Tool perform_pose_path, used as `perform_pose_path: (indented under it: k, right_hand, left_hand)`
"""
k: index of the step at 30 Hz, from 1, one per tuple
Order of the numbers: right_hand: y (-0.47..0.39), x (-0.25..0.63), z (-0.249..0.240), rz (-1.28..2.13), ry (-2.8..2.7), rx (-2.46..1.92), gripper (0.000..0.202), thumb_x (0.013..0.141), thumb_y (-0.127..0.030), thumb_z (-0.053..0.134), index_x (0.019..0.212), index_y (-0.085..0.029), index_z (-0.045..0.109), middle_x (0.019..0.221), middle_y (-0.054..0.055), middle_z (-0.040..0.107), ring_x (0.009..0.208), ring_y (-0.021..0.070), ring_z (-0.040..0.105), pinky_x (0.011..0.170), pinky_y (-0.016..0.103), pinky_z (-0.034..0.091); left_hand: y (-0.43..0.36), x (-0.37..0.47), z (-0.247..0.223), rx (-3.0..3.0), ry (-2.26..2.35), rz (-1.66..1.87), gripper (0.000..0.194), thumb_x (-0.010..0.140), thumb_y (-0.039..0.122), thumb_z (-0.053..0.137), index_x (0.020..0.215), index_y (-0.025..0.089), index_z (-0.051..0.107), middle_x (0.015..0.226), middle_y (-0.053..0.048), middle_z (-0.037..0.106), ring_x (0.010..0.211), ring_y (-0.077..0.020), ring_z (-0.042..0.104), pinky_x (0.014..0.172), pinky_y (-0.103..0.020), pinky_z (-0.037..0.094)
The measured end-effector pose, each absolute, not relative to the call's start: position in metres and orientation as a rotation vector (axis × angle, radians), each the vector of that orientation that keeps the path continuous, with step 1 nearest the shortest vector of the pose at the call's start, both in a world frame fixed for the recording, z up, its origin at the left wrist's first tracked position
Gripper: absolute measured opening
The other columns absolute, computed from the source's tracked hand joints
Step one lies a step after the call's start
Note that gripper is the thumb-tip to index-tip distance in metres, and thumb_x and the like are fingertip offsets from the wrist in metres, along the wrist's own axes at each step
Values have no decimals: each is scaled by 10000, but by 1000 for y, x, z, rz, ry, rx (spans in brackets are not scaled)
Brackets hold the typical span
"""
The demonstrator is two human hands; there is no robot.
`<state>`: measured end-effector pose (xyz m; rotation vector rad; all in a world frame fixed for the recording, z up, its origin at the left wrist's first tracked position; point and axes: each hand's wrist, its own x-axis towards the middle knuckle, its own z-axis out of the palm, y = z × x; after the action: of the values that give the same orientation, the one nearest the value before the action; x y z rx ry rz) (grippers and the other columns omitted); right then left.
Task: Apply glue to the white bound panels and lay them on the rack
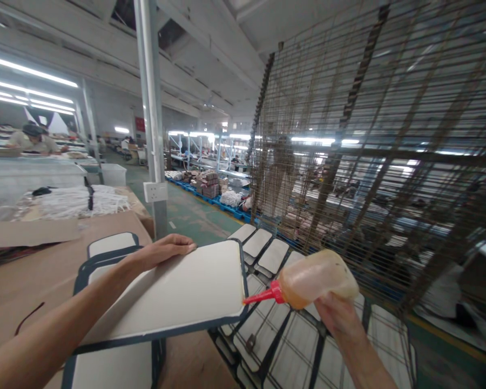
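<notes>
My left hand is closed on the far edge of a white panel with a dark blue border, its fingertips bent over the edge. My right hand grips a translucent squeeze bottle holding amber liquid and tipped on its side. The bottle's red nozzle points left and touches the panel's right edge, near the border. A thin yellowish line runs along that edge. Beneath the held panel lie more bordered panels, partly covered by it and by my left forearm.
A brown work table extends to the left, with a bundle of white strips on it. Several similar panels lie on a rack at right, below a tall raised wire mesh. A metal post stands ahead. A person sits far left.
</notes>
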<state>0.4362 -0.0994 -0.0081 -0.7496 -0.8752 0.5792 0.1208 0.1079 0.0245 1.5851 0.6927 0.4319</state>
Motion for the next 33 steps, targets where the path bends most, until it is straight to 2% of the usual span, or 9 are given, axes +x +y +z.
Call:
perform_pose_path:
  k: [4,7,13,18,22,33]
  right_hand:
    - [-100,434,-10,539,-819,-739,579,498,-277,854,1040,-279,648,868,27,713,755,226,661,692,342,573]
    - [-99,430,-12,502,-783,-733,535,502,-255,853,998,-285,656,840,-1,705,741,193,655,687,291,558]
    - [-93,427,-21,374,-764,-743,544,558,-322,825,1060,-235,634,915,42,702,828,229,654,756,350,534]
    - [-89,425,-27,323,-778,-746,439,620,-298,791,1027,-220,646,930,55,701,860,235,650,813,385,509]
    - [-83,423,-27,262,-752,-734,444,603,-286,802,1015,-220,650,953,40,696,896,223,643,844,366,493]
    - [-71,416,-27,273,-656,-748,462,567,-282,823,994,-207,661,862,19,713,815,189,660,804,313,511]
  left_hand:
    - [110,120,17,1495,729,482,386,696,493,697,658,153,519,498,41,586,405,-80,473,398,-182,311]
    - [111,122,8,1424,761,545,417,617,509,754,661,144,557,516,14,616,421,-102,519,403,-188,367]
    - [115,128,-22,1313,763,629,383,587,467,790,659,141,602,539,-5,645,426,-115,549,408,-197,403]
    - [113,136,-39,1187,748,660,386,545,438,823,689,137,628,581,-26,678,468,-145,593,448,-222,447]
    - [111,141,-44,1113,747,697,423,508,447,841,689,137,618,582,-28,677,477,-151,597,468,-235,467]
    - [108,144,-63,1051,693,726,383,574,428,813,738,154,601,612,-10,661,520,-153,607,479,-228,442]
